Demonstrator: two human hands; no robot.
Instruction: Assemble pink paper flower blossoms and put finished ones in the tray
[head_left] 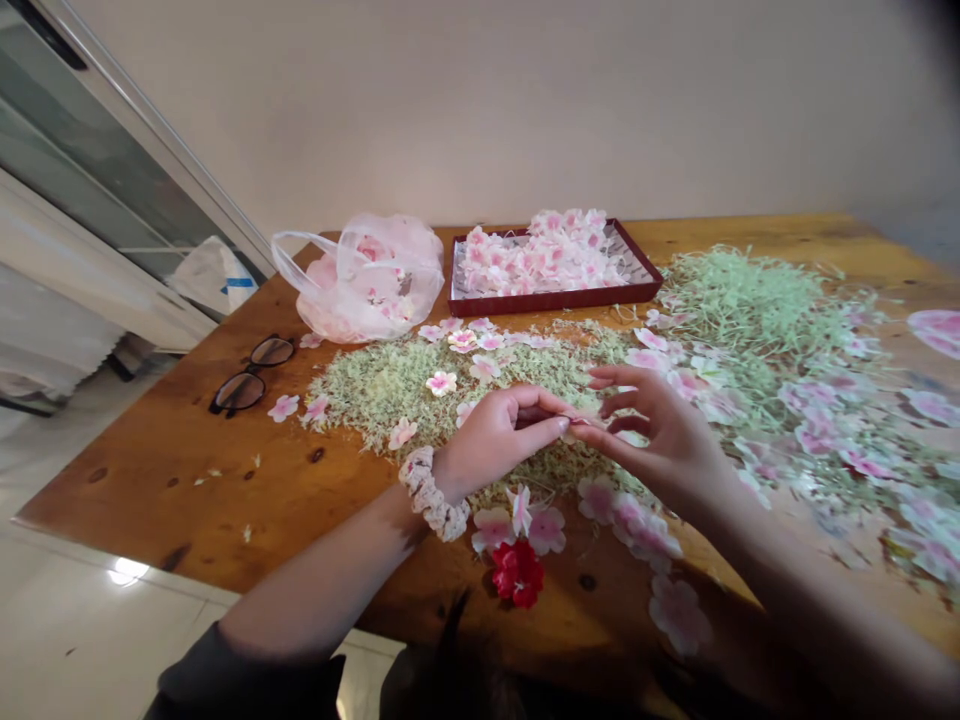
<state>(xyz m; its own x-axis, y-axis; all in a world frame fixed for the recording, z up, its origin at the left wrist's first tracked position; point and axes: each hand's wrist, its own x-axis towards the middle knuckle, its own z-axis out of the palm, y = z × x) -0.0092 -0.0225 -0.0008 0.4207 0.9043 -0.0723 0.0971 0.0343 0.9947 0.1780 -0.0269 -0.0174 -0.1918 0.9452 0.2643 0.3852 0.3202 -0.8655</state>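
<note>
My left hand, a pale scrunchie on its wrist, has thumb and forefinger pinched together. A small pinkish thing at those fingertips is too little and too covered to name. My right hand meets it with the thumb tip, while its other fingers stand apart. Both hands hover over pale green shredded filler strewn with pink-and-white artificial flowers. Just below the hands, a red artificial flower lies beside pink petal pieces.
At the back, a dark red tray holds many pink blossoms. Left of it sits a sheer white bag of flowers. Glasses lie near the left edge of the wooden table. Brighter green strands heap up at right.
</note>
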